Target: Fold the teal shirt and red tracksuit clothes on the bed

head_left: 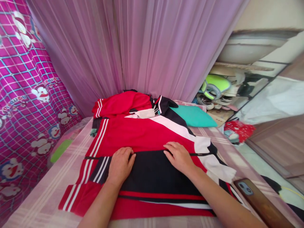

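Observation:
A red, black and white zip-up jacket (140, 134) with white-striped cuffs and hem lies spread on the bed, its front folded over. My left hand (121, 163) rests palm down on the dark folded panel (152, 172), near the zipper line, with its thumb apart from the fingers. On the same panel, towards its right end, lies my right hand (178, 156), fingers stretched out and slightly spread. Neither hand grips anything that I can see. A red sleeve (121, 106) is folded at the far side beside the dark collar (163, 106).
A checked sheet (47, 193) covers the bed. A phone (263, 202) in a brown case lies at the right edge, and a teal folded item (193, 116) lies behind the jacket. Purple curtains (142, 47) hang behind. A rack with shoes (213, 99) stands at the right.

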Action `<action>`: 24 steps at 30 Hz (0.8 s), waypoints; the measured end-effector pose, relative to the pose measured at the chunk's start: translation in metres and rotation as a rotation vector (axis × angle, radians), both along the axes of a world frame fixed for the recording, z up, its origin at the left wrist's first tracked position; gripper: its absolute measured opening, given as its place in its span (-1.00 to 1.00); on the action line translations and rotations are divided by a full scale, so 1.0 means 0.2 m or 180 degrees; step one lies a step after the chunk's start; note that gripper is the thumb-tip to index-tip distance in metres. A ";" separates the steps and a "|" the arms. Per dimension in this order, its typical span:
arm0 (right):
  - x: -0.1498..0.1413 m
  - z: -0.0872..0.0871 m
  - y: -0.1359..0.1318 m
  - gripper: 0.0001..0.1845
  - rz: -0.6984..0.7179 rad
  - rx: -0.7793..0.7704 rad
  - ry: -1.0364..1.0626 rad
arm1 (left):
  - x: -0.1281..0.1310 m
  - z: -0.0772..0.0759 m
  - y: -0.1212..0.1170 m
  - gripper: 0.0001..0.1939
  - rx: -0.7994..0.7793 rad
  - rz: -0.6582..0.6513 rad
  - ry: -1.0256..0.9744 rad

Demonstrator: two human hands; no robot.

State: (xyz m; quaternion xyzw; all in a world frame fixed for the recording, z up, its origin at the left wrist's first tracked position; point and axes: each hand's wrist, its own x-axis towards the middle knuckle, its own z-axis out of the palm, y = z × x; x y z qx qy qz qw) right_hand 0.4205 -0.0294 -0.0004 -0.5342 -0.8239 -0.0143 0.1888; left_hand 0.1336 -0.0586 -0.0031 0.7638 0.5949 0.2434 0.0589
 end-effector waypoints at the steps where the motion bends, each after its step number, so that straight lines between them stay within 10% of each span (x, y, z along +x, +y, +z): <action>1: -0.01 -0.02 -0.03 -0.68 0.0014 0.0048 0.0070 | 0.00 0.00 0.00 -0.84 0.0006 -0.0012 0.0014; 10: 0.04 -0.01 -0.02 -0.67 0.0040 0.0077 0.0086 | -0.01 0.02 0.01 -0.80 0.0070 -0.0076 0.0070; 17: 0.45 0.15 0.24 -0.64 -0.1909 0.0019 -0.0588 | -0.01 0.02 0.01 -0.81 0.0113 -0.0089 0.0116; 24: 0.55 0.13 0.38 -0.63 -0.2138 -0.0641 -0.0632 | -0.01 0.01 0.02 -0.79 0.0104 -0.0069 0.0056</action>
